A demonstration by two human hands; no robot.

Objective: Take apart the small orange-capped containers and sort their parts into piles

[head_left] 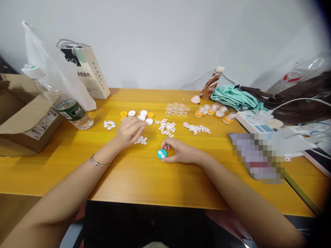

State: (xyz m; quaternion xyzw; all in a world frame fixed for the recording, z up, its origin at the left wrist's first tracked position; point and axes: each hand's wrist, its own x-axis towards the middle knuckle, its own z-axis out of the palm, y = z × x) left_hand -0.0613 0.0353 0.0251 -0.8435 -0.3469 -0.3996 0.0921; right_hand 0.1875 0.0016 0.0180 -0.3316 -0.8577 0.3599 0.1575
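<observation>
My right hand (179, 151) grips the rim of a small round teal piece (159, 155) between thumb and fingers, low over the table. White bits lie on its teal face. To the left, my left hand (130, 131) hovers with fingers loosely bent and thumb apart, and nothing shows in it. Under and beside its fingers lie small white discs (142, 139), partly hidden. Just behind it are white round pieces (149, 121) and orange round pieces (150, 115). White spoked pieces (167, 129) lie between and beyond the hands.
Clear cups (177, 109), white toothed pieces (196, 128), orange-based clear assemblies (213, 109) and small white pieces (110, 124) lie in groups. A water bottle (73, 112) and cardboard box (28, 127) stand left. A blurred phone-like slab (254, 158) and power strip (254, 122) lie right.
</observation>
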